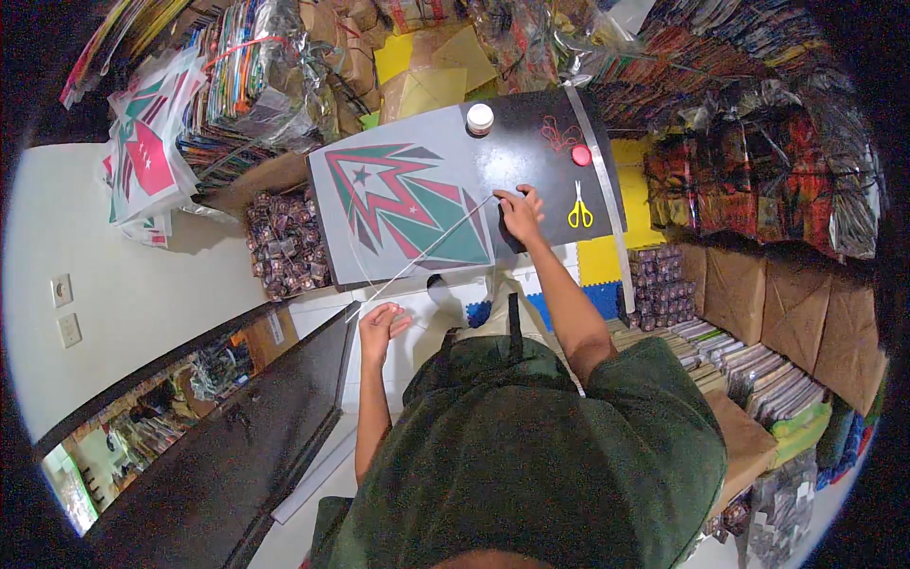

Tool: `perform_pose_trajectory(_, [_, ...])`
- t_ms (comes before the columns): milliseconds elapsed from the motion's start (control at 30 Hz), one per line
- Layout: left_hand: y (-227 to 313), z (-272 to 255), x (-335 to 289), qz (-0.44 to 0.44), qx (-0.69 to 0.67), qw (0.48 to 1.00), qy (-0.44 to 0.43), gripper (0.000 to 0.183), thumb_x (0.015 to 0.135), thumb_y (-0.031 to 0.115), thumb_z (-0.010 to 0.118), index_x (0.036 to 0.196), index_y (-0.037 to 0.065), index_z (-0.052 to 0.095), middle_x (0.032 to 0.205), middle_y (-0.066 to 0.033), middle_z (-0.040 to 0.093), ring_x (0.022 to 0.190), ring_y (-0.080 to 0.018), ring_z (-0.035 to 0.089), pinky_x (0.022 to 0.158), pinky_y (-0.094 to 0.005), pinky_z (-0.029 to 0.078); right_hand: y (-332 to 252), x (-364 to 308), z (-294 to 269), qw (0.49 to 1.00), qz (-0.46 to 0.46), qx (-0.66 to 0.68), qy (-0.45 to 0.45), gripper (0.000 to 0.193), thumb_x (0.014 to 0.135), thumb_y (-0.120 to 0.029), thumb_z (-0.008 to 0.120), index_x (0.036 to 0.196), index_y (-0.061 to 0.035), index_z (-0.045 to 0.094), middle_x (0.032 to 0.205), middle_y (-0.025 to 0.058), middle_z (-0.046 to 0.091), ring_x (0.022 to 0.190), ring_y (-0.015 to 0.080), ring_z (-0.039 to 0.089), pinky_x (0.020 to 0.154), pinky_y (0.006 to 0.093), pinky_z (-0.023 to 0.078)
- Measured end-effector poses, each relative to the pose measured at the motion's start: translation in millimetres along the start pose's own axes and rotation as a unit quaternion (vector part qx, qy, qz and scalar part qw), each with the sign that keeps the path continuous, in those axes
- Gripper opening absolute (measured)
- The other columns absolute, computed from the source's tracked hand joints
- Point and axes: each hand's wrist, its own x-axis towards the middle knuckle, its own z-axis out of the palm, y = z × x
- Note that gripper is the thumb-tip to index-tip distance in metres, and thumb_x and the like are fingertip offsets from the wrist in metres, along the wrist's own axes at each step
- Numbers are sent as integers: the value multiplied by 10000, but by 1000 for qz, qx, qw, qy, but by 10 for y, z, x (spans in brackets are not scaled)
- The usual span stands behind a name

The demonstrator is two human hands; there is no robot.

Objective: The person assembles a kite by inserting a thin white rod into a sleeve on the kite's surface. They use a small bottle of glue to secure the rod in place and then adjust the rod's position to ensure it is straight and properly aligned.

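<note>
A printed sheet (444, 142) with green, red and dark angular shapes and stars lies flat on the dark table (517, 114). Across its lower right runs a long, thin, pale stick (431, 248), slanting down toward me on the left. The stick's far end is pinched in the fingertips of my right hand (522, 216), above the table. My left hand (383, 327) is off the table's near edge with its fingers bent around the near part of the stick. A thin pale curved strand (354, 245) arcs over the sheet's left side; whether it joins the stick is unclear.
A white-lidded jar (480, 119), a red round cap (581, 155), tangled red thread (561, 135) and yellow-handled scissors (580, 209) sit on the table. A metal ruler strip (607, 194) lies along its right side. Stacked goods (758, 180) surround the table; a box of small wrapped items (284, 242) adjoins it left.
</note>
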Motion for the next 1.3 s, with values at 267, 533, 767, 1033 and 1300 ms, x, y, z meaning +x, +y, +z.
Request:
perform_pose_trajectory(267, [11,3,3,1,-7,1000,-4,188,974,132,658,1073,-28,671,1002,-137,726,869,-284,752,763,-360,639,2,18,35,999,22,17,18,298,963,-241,616,1197,-391,723,1426,65,411,1330,347,353,1070,602,309])
perform_pose_trajectory(533, [18,16,6,-2,-5,1000,0,182,979,130,647,1069,-27,669,988,-129,723,870,-281,753,756,-349,637,0,1,8,1000,10,6,8,328,950,-190,616,1181,-392,734,1427,54,417,1320,346,358,1047,598,335])
perform_pose_trajectory(767, [65,49,-13,-8,9,1000,4,184,989,129,631,1072,-31,667,985,-122,720,871,-278,754,757,-338,634,23,-31,57,999,-22,-34,8,370,926,-140,618,1175,-384,742,1394,62,449,1309,353,369,1017,610,354])
perform_pose_trajectory(1033, [47,24,-21,2,10,1000,-12,209,991,150,644,1087,-34,664,994,-126,718,882,-286,755,766,-340,634,128,15,137,997,-16,32,69,351,910,-138,638,1184,-339,728,1369,62,430,1294,354,362,1027,579,353])
perform_pose_trajectory(1300, [17,-4,1,6,-3,1000,-21,210,984,162,662,1082,-24,665,988,-117,716,882,-283,754,775,-342,633,91,19,122,998,-3,11,58,298,917,-146,632,1140,-309,747,1367,58,434,1289,352,372,1033,553,363])
